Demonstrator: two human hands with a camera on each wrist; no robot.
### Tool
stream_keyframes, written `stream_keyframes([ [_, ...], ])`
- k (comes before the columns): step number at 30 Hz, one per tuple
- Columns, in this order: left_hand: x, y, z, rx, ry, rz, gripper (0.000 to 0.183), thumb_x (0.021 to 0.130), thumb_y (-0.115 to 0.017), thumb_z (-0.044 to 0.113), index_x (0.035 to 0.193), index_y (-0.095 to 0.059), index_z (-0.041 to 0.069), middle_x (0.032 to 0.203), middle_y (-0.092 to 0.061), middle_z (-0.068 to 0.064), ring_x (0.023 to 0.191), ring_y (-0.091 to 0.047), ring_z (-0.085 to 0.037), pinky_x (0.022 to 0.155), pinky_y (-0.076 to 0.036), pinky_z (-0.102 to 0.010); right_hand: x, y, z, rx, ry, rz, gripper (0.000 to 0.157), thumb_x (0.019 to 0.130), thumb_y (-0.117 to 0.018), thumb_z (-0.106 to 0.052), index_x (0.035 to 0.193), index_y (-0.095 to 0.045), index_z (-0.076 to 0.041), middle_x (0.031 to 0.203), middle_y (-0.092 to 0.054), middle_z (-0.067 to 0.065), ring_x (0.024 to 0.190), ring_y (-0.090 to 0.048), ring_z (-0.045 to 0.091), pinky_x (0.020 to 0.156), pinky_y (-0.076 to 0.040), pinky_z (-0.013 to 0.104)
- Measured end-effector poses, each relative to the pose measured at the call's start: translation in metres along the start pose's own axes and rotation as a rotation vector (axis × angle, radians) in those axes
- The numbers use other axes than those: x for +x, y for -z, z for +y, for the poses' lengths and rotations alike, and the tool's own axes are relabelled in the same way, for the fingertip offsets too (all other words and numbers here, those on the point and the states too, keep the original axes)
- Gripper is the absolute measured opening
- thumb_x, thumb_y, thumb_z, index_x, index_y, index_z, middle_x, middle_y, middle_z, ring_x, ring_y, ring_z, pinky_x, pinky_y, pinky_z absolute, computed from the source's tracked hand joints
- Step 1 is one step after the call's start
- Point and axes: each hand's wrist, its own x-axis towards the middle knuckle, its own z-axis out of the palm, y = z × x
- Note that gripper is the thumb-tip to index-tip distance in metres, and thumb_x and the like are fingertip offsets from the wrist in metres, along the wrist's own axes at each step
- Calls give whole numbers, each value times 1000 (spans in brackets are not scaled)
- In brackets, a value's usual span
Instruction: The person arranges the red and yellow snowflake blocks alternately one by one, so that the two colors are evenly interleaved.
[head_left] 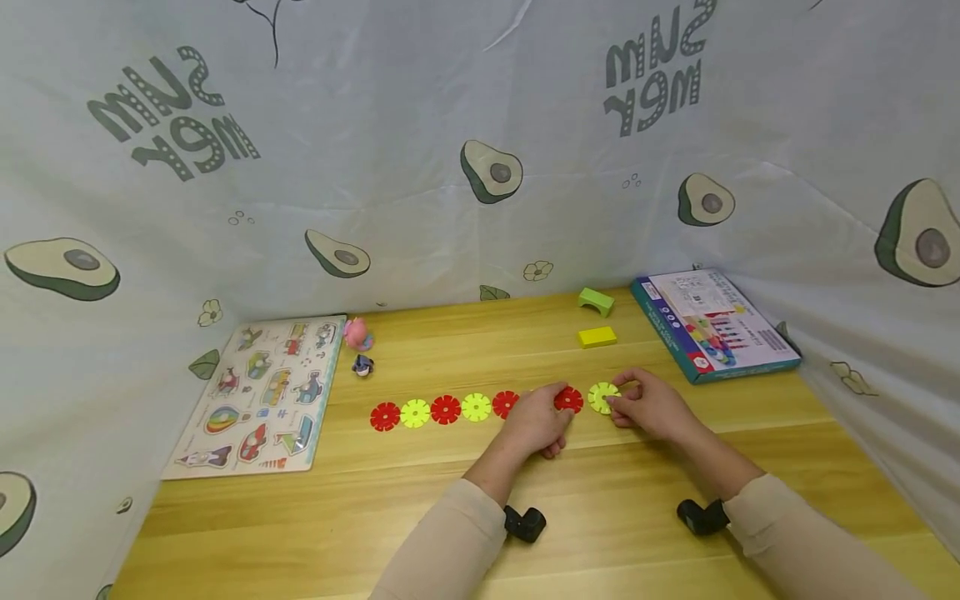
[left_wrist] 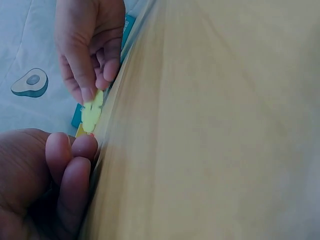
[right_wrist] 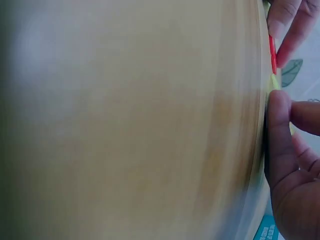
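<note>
A row of notched plastic interlocking discs, alternating red and yellow, runs across the wooden table in the head view, starting with a red disc (head_left: 385,417) on the left. Toward its right end my left hand (head_left: 534,419) holds another red interlocking disc (head_left: 570,400) between thumb and index finger, covering part of the row. Just right of it, my right hand (head_left: 651,406) pinches a yellow interlocking disc (head_left: 601,397) by its right edge. In the left wrist view this yellow disc (left_wrist: 92,116) is tilted up from the table, below the right fingertips.
On the left lies a vehicle puzzle board (head_left: 262,400), with a pink toy figure (head_left: 357,333) and a small dark figure (head_left: 363,365) beside it. A green arch block (head_left: 596,301), a yellow block (head_left: 597,337) and a flat box (head_left: 716,323) lie at the back right.
</note>
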Motion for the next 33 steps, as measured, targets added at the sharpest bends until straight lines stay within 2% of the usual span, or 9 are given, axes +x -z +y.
stream_keyframes([
  [8,-2,0,3,2,19,4,49,91,-60,19,138,-46,23,42,-53,-5,31,-51,-16,35,-48,-32,8,-3,-3,-138,29,-36,34,89,-63,-20,112,-47,-1,70,-58,9,55,-58,18,53,-53,29],
  [12,-2,0,2,6,26,2,49,91,-60,19,137,-46,24,42,-54,-5,32,-51,-16,36,-49,-31,11,-5,-2,-177,8,-39,32,89,-62,-22,111,-48,-3,66,-57,8,52,-55,19,51,-51,29],
  [20,-1,2,-1,22,17,-6,50,91,-60,20,138,-45,26,43,-55,-5,32,-52,-16,36,-49,-30,15,-5,1,-163,-7,-53,34,90,-62,-25,113,-47,-6,69,-58,8,55,-56,20,53,-52,29],
  [28,-1,6,-5,61,-5,0,51,91,-59,22,139,-43,25,43,-55,-3,33,-52,-15,36,-48,-29,20,-8,-1,-147,19,-71,36,90,-62,-25,115,-47,-5,71,-57,9,57,-56,20,54,-53,29],
  [33,-2,7,-6,87,-25,-8,53,91,-59,25,141,-40,26,43,-55,-1,34,-52,-14,36,-48,-27,20,-6,-1,-84,15,-78,37,92,-58,-27,117,-44,-4,72,-57,10,57,-57,20,55,-53,30],
])
